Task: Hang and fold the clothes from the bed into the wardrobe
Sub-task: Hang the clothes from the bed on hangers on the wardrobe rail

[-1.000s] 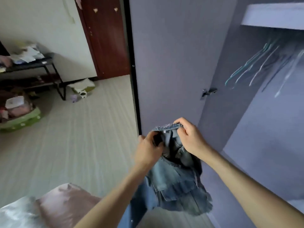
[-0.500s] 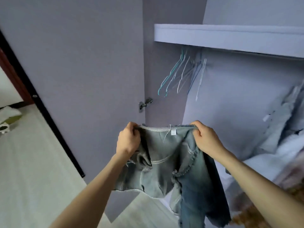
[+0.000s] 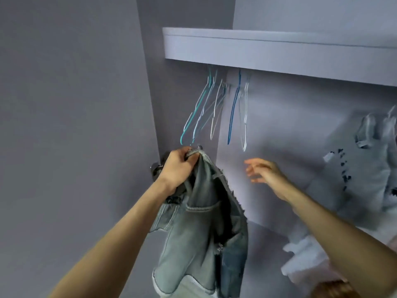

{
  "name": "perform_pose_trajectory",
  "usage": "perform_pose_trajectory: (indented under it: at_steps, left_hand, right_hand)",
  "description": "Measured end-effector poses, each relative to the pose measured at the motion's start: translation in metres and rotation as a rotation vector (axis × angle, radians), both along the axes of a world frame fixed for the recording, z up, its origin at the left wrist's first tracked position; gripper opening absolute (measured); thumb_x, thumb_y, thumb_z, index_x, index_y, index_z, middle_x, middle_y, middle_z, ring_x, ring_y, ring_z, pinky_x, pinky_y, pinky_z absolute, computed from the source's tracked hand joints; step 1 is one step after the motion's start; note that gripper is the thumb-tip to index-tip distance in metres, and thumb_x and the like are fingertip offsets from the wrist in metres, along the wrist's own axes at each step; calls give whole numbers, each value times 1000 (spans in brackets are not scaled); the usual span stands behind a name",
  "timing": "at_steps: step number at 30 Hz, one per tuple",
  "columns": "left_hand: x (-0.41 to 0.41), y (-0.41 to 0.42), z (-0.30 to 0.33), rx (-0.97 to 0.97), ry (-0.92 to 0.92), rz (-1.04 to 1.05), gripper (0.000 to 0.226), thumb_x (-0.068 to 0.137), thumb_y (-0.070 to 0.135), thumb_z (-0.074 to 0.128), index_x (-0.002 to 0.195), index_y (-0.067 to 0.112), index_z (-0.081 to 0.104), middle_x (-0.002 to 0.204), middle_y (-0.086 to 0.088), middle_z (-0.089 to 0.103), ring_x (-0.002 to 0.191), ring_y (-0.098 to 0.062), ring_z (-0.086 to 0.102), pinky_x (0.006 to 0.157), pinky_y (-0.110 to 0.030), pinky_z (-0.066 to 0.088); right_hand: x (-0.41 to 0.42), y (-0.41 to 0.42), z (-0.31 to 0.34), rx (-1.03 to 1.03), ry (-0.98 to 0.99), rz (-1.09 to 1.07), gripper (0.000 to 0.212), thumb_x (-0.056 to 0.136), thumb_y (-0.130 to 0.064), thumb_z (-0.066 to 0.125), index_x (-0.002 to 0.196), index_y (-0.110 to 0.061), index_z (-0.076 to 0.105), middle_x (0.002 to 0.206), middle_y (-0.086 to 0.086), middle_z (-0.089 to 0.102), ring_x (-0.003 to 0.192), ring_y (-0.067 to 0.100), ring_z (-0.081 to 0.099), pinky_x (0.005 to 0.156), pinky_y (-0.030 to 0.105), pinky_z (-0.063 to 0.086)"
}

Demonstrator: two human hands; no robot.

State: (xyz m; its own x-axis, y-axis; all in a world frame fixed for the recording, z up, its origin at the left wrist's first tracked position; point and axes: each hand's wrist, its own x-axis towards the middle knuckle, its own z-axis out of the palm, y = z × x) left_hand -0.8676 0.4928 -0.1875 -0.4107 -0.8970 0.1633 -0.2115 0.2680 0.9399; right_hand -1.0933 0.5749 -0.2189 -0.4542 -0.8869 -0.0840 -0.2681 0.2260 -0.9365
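Note:
A pair of faded denim shorts [image 3: 204,229] hangs in front of the open wardrobe, bunched at the waistband in my left hand [image 3: 177,166], which grips it. My right hand [image 3: 265,171] is free to the right of the shorts, fingers spread, raised toward the hangers and holding nothing. Several thin empty hangers [image 3: 214,110], teal, blue and white, hang from the rail under the wardrobe shelf [image 3: 279,52], just above both hands.
A pale garment with dark marks [image 3: 369,168] hangs at the right inside the wardrobe. White folded clothes [image 3: 305,259] lie on its floor at the lower right. The open grey wardrobe door [image 3: 71,125] fills the left, with a metal hinge [image 3: 155,168] behind my left wrist.
My right hand has let go of the waistband and moved up and right with fingers spread. The shorts have gathered into my left hand, and the view has tilted up toward the hangers.

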Motion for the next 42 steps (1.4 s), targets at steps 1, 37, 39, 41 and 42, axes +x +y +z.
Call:
perform_pose_trajectory:
  at_steps: [1,37,39,41,42]
  left_hand:
    - [-4,-4,-1,-30,-15,-5,18,94,9,52,80,16,61,74,0,60,69,-11,53,70,-27,45]
    - [-12,2,-51,130,-247,62,10,90,8,54,92,8,64,82,-8,62,78,-24,59,74,-33,48]
    - [-10,21,-57,139,-254,61,11,91,9,54,95,8,64,84,-9,63,80,-25,59,76,-34,49]
    - [-9,39,-61,132,-268,64,13,91,9,54,99,7,65,88,-10,64,83,-26,60,78,-35,51]
    - [-9,48,-62,127,-275,64,14,91,9,54,100,6,65,88,-10,64,83,-27,60,79,-36,51]
  right_hand:
    - [-4,-12,-1,-41,38,-105,29,94,3,40,117,-1,57,85,6,56,72,18,52,61,23,44]
    - [24,64,-71,-50,-208,-113,26,90,9,48,89,-17,43,80,7,58,58,10,62,58,21,45]
    - [30,100,-83,-15,-167,-70,24,90,8,49,90,-16,46,89,6,63,69,13,64,61,20,46]
    - [36,126,-92,-2,-161,-46,28,86,9,51,94,-17,48,98,5,66,76,15,63,61,19,44]
    - [38,134,-93,4,-194,-38,31,82,3,56,99,-22,49,98,4,68,77,15,63,63,20,43]
